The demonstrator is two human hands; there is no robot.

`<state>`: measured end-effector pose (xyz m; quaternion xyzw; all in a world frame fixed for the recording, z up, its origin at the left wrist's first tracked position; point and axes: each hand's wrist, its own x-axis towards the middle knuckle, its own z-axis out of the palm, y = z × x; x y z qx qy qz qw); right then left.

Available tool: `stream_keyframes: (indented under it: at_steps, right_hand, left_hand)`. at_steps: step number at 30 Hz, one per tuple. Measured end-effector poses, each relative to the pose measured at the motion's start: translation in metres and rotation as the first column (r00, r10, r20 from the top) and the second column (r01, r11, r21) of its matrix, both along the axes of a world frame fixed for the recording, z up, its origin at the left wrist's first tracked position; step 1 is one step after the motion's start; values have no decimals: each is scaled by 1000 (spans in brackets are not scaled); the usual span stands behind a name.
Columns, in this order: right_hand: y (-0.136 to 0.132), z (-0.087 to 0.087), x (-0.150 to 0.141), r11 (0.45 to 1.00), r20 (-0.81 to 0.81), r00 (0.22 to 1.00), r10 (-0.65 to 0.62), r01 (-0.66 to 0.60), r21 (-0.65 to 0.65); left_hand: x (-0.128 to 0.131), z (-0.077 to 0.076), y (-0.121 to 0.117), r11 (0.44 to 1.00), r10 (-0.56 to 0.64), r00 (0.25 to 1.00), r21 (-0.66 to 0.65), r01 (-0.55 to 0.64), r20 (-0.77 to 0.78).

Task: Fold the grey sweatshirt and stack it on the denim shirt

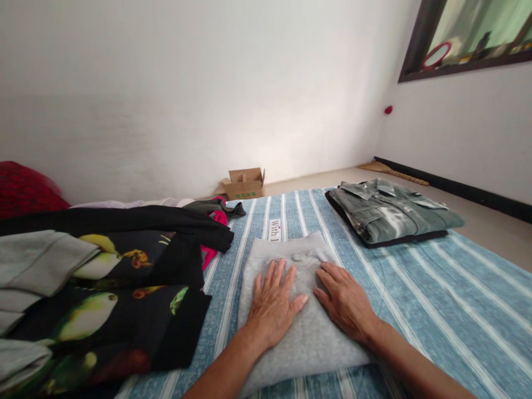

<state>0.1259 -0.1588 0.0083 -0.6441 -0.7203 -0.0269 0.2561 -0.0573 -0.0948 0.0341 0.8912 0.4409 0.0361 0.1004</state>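
Note:
A light grey folded garment, probably sweatpants with a waistband at the far end, lies flat in front of me on a blue and white striped sheet. My left hand rests flat on its left half with the fingers spread. On the right half lies my right hand, palm down, its fingers stretched out and slightly bent. Neither hand grips anything. The garment's near edge is partly hidden by my forearms.
To the left are loose clothes, including a black garment with a fruit-like print. A folded grey-green denim jacket sits on dark cloth at the right. Beyond the bed stands an open cardboard box against the white wall.

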Motion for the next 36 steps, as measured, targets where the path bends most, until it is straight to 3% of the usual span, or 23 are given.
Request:
stream_keyframes:
  at_steps: [7, 15, 19, 23, 28, 36]
  right_hand:
    - [20, 26, -9, 1000, -10, 1000, -23, 23, -8]
    - [34, -4, -14, 966, -8, 1000, -13, 11, -259]
    - [34, -3, -12, 953, 15, 1000, -12, 16, -302]
    - [24, 11, -12, 960, 31, 1000, -3, 11, -280]
    - [-9, 23, -24, 978, 42, 996, 81, -71, -196]
    - [-27, 14, -44, 923, -29, 991, 131, -133, -360]
  left_hand:
    - [-6, 4, 13, 991, 112, 993, 79, -109, -30]
    - [-16, -12, 17, 990, 131, 991, 58, -130, -16]
    - [-14, -9, 19, 991, 136, 990, 22, -136, -27]
    - [-22, 2, 12, 992, 123, 992, 22, -123, 29]
    - [-42, 8, -14, 996, 85, 995, -6, -85, 61]
    - [-51, -1, -26, 981, 146, 989, -132, -142, 16]
